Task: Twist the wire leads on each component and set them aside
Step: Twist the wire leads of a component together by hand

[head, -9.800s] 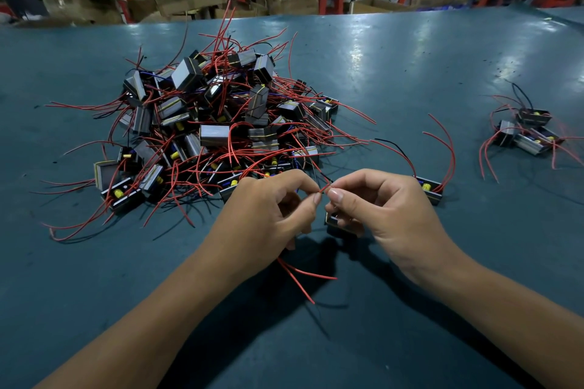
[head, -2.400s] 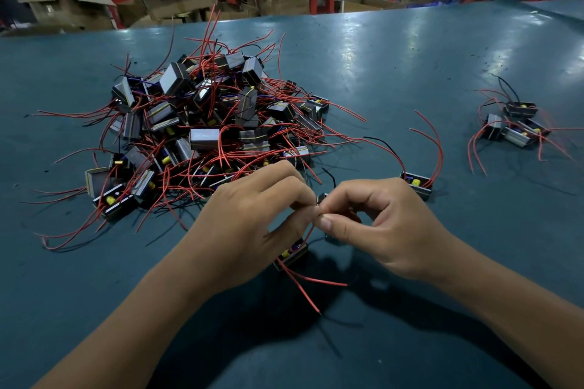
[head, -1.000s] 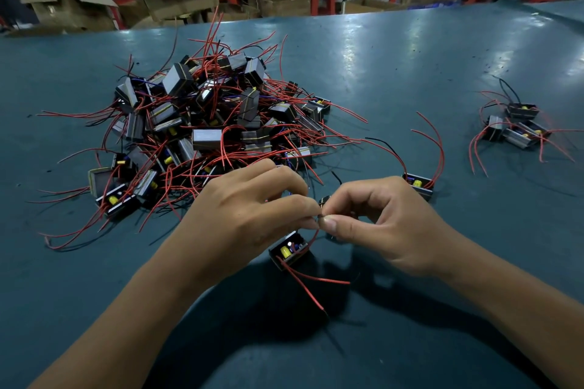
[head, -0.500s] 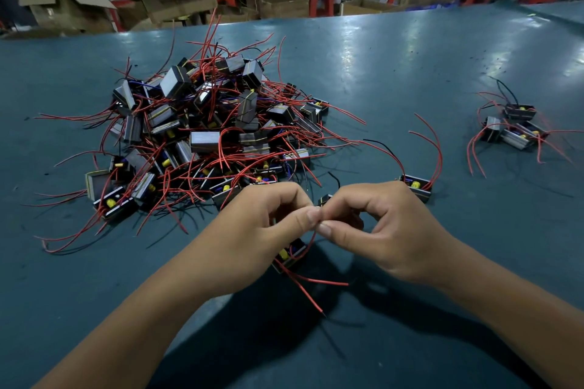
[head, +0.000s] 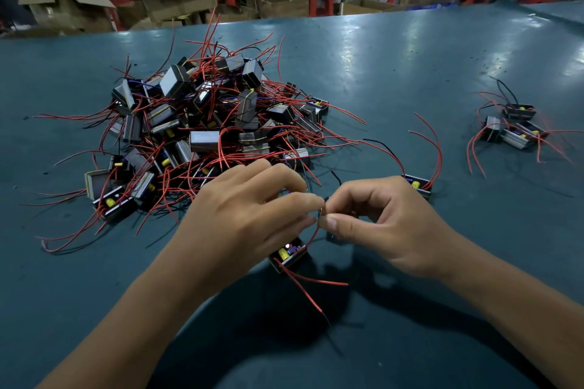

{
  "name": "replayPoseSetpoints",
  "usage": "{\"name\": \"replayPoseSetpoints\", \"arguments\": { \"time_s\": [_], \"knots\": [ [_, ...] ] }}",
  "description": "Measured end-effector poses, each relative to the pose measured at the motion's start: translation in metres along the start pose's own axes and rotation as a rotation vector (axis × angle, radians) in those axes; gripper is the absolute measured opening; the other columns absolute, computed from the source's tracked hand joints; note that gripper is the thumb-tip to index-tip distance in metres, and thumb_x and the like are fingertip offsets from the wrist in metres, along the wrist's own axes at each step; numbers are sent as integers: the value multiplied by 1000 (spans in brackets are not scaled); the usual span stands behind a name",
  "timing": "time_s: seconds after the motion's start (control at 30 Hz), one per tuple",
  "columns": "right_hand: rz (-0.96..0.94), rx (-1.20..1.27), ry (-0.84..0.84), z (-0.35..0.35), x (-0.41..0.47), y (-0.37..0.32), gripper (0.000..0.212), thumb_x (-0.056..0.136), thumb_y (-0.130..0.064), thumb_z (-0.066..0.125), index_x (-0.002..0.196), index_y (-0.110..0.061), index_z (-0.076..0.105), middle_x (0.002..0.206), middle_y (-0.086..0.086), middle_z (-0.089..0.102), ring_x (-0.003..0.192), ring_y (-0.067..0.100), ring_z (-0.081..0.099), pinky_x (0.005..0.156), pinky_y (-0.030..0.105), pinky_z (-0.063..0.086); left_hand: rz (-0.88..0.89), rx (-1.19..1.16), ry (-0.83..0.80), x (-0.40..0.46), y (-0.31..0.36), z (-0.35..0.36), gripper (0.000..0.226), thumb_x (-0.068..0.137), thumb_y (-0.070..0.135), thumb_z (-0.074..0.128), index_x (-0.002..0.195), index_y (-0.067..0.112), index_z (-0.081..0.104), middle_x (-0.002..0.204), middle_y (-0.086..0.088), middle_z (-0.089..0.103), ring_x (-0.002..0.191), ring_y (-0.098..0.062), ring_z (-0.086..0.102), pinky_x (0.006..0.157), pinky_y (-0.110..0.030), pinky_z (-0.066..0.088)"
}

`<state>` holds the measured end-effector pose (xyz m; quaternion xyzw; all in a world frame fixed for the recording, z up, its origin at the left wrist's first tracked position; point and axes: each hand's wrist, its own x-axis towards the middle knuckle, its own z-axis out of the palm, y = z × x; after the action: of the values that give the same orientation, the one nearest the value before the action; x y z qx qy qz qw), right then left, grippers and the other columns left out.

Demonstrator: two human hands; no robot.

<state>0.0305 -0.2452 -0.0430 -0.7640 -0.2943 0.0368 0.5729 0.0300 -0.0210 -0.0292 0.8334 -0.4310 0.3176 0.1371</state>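
The two grips met at one spot: the left hand (head: 252, 215) and the right hand (head: 382, 224) each pinched the tip of a red wire lead (head: 313, 235) between thumb and forefinger, fingertips almost touching. From that pinch the lead curved down and toward the person to the component (head: 289, 254), a small black open-topped case with a yellow part inside, which lay on the tabletop (head: 410, 50) just below the left hand's fingers, so the left hand was the nearer. The lead's long axis ran roughly upright from case to pinch, which suited a twist about that line. Two more red leads (head: 311, 289) trailed from the case toward the person, free of either grip. Beyond the left hand lay the big pile of untwisted components (head: 202, 123), its wires reaching close to the knuckles and likely to snag. Just beyond the right hand sat a lone component (head: 417, 185), and far to the right a small set-aside group (head: 513, 126), well apart.
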Motion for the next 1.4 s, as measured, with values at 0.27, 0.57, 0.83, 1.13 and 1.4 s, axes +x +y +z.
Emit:
{"name": "replayPoseSetpoints", "arguments": {
  "time_s": [0.27, 0.57, 0.83, 1.13, 1.4],
  "knots": [
    [9, 17, -8, 1, 0, 0, 8, 86, -14, 71, 80, -18, 70, 72, 10, 67, 65, 11, 56, 64, 32, 49, 30, -15, -22, -1, -4, -1, 22, 101, 27, 63, 101, 13, 79, 92, -4, 68, 74, -24, 57, 60, -42, 48],
    [85, 237, -1, 1, 0, 2, 4, 83, -12, 70, 81, -9, 71, 69, 6, 63, 65, 14, 53, 61, 28, 46, 17, -78, 86, -3, -3, 5, 8, 101, 24, 63, 108, 19, 63, 98, 0, 60, 73, -26, 55, 63, -41, 47],
    [98, 262, -45, 0, -1, 1, 3, 83, -11, 71, 80, -13, 71, 69, 4, 63, 64, 12, 54, 61, 25, 47, 25, -124, 59, -7, -7, 8, 9, 101, 22, 63, 109, 22, 68, 97, -4, 64, 73, -25, 52, 62, -40, 44],
    [105, 254, -71, -1, -1, 1, 1, 83, -11, 70, 82, -10, 70, 69, 2, 63, 64, 12, 55, 62, 27, 49, -12, -241, 27, -6, -8, 13, 7, 100, 22, 63, 107, 22, 66, 104, 0, 57, 81, -25, 54, 69, -37, 43],
    [84, 241, -88, -1, -1, 1, 4, 84, -8, 70, 83, -12, 70, 69, -2, 65, 63, 9, 56, 62, 20, 48, -24, -284, 3, -4, -7, 12, 10, 101, 25, 58, 105, 20, 65, 103, -4, 58, 83, -25, 54, 71, -32, 43]
  ]
}}
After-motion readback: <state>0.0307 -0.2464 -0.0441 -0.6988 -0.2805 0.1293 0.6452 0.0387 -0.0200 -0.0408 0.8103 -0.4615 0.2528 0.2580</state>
